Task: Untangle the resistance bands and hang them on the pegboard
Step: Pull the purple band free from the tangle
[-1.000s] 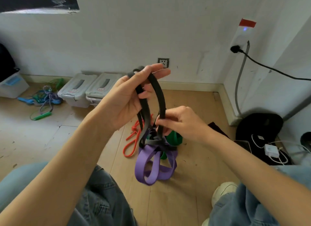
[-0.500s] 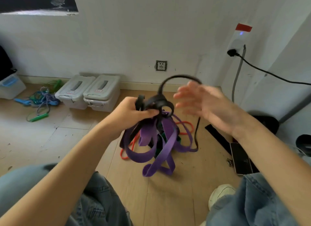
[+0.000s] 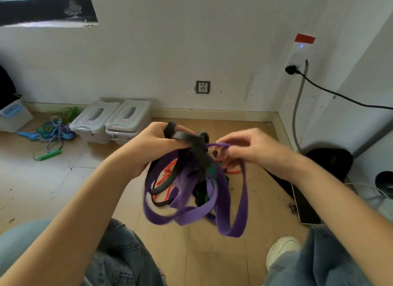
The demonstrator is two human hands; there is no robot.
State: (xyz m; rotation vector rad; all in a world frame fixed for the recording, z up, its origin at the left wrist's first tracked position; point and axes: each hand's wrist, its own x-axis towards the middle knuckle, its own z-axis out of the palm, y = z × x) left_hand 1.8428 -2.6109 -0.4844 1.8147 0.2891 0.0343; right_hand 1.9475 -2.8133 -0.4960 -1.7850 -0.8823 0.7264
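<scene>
Up front in the head view, the left hand (image 3: 152, 146) is curled round the top of a black band (image 3: 192, 140), its fingers wrapped over the dark strap where it bunches into a knot, and the whole tangle hangs from that grip above the wooden floor (image 3: 261, 200), between the person's knees in blue jeans (image 3: 121, 256). Just to the right of the knot, the right hand (image 3: 251, 148) pinches one strand of the purple band (image 3: 240, 202) between thumb and fingertips, the other fingers loosely bent; that strand runs from the knot across to the pinch and then drops in a long loop. More purple loops sag below the black strap, somewhat blurred, and a green band (image 3: 212, 173) shows only in part behind them, so how it threads through the knot cannot be told. An orange band (image 3: 167, 175) lies on the floor beyond the hanging bunch. Against the far wall stand two grey lidded bins (image 3: 119, 120) side by side, with a heap of coloured cords (image 3: 53, 132) to their left. A wall socket (image 3: 203, 87) sits above the skirting, a black cable (image 3: 340, 95) leads from a plug at the right, a phone (image 3: 306, 207) lies on the floor near the right forearm, and a white shoe (image 3: 280, 251) shows at the bottom.
</scene>
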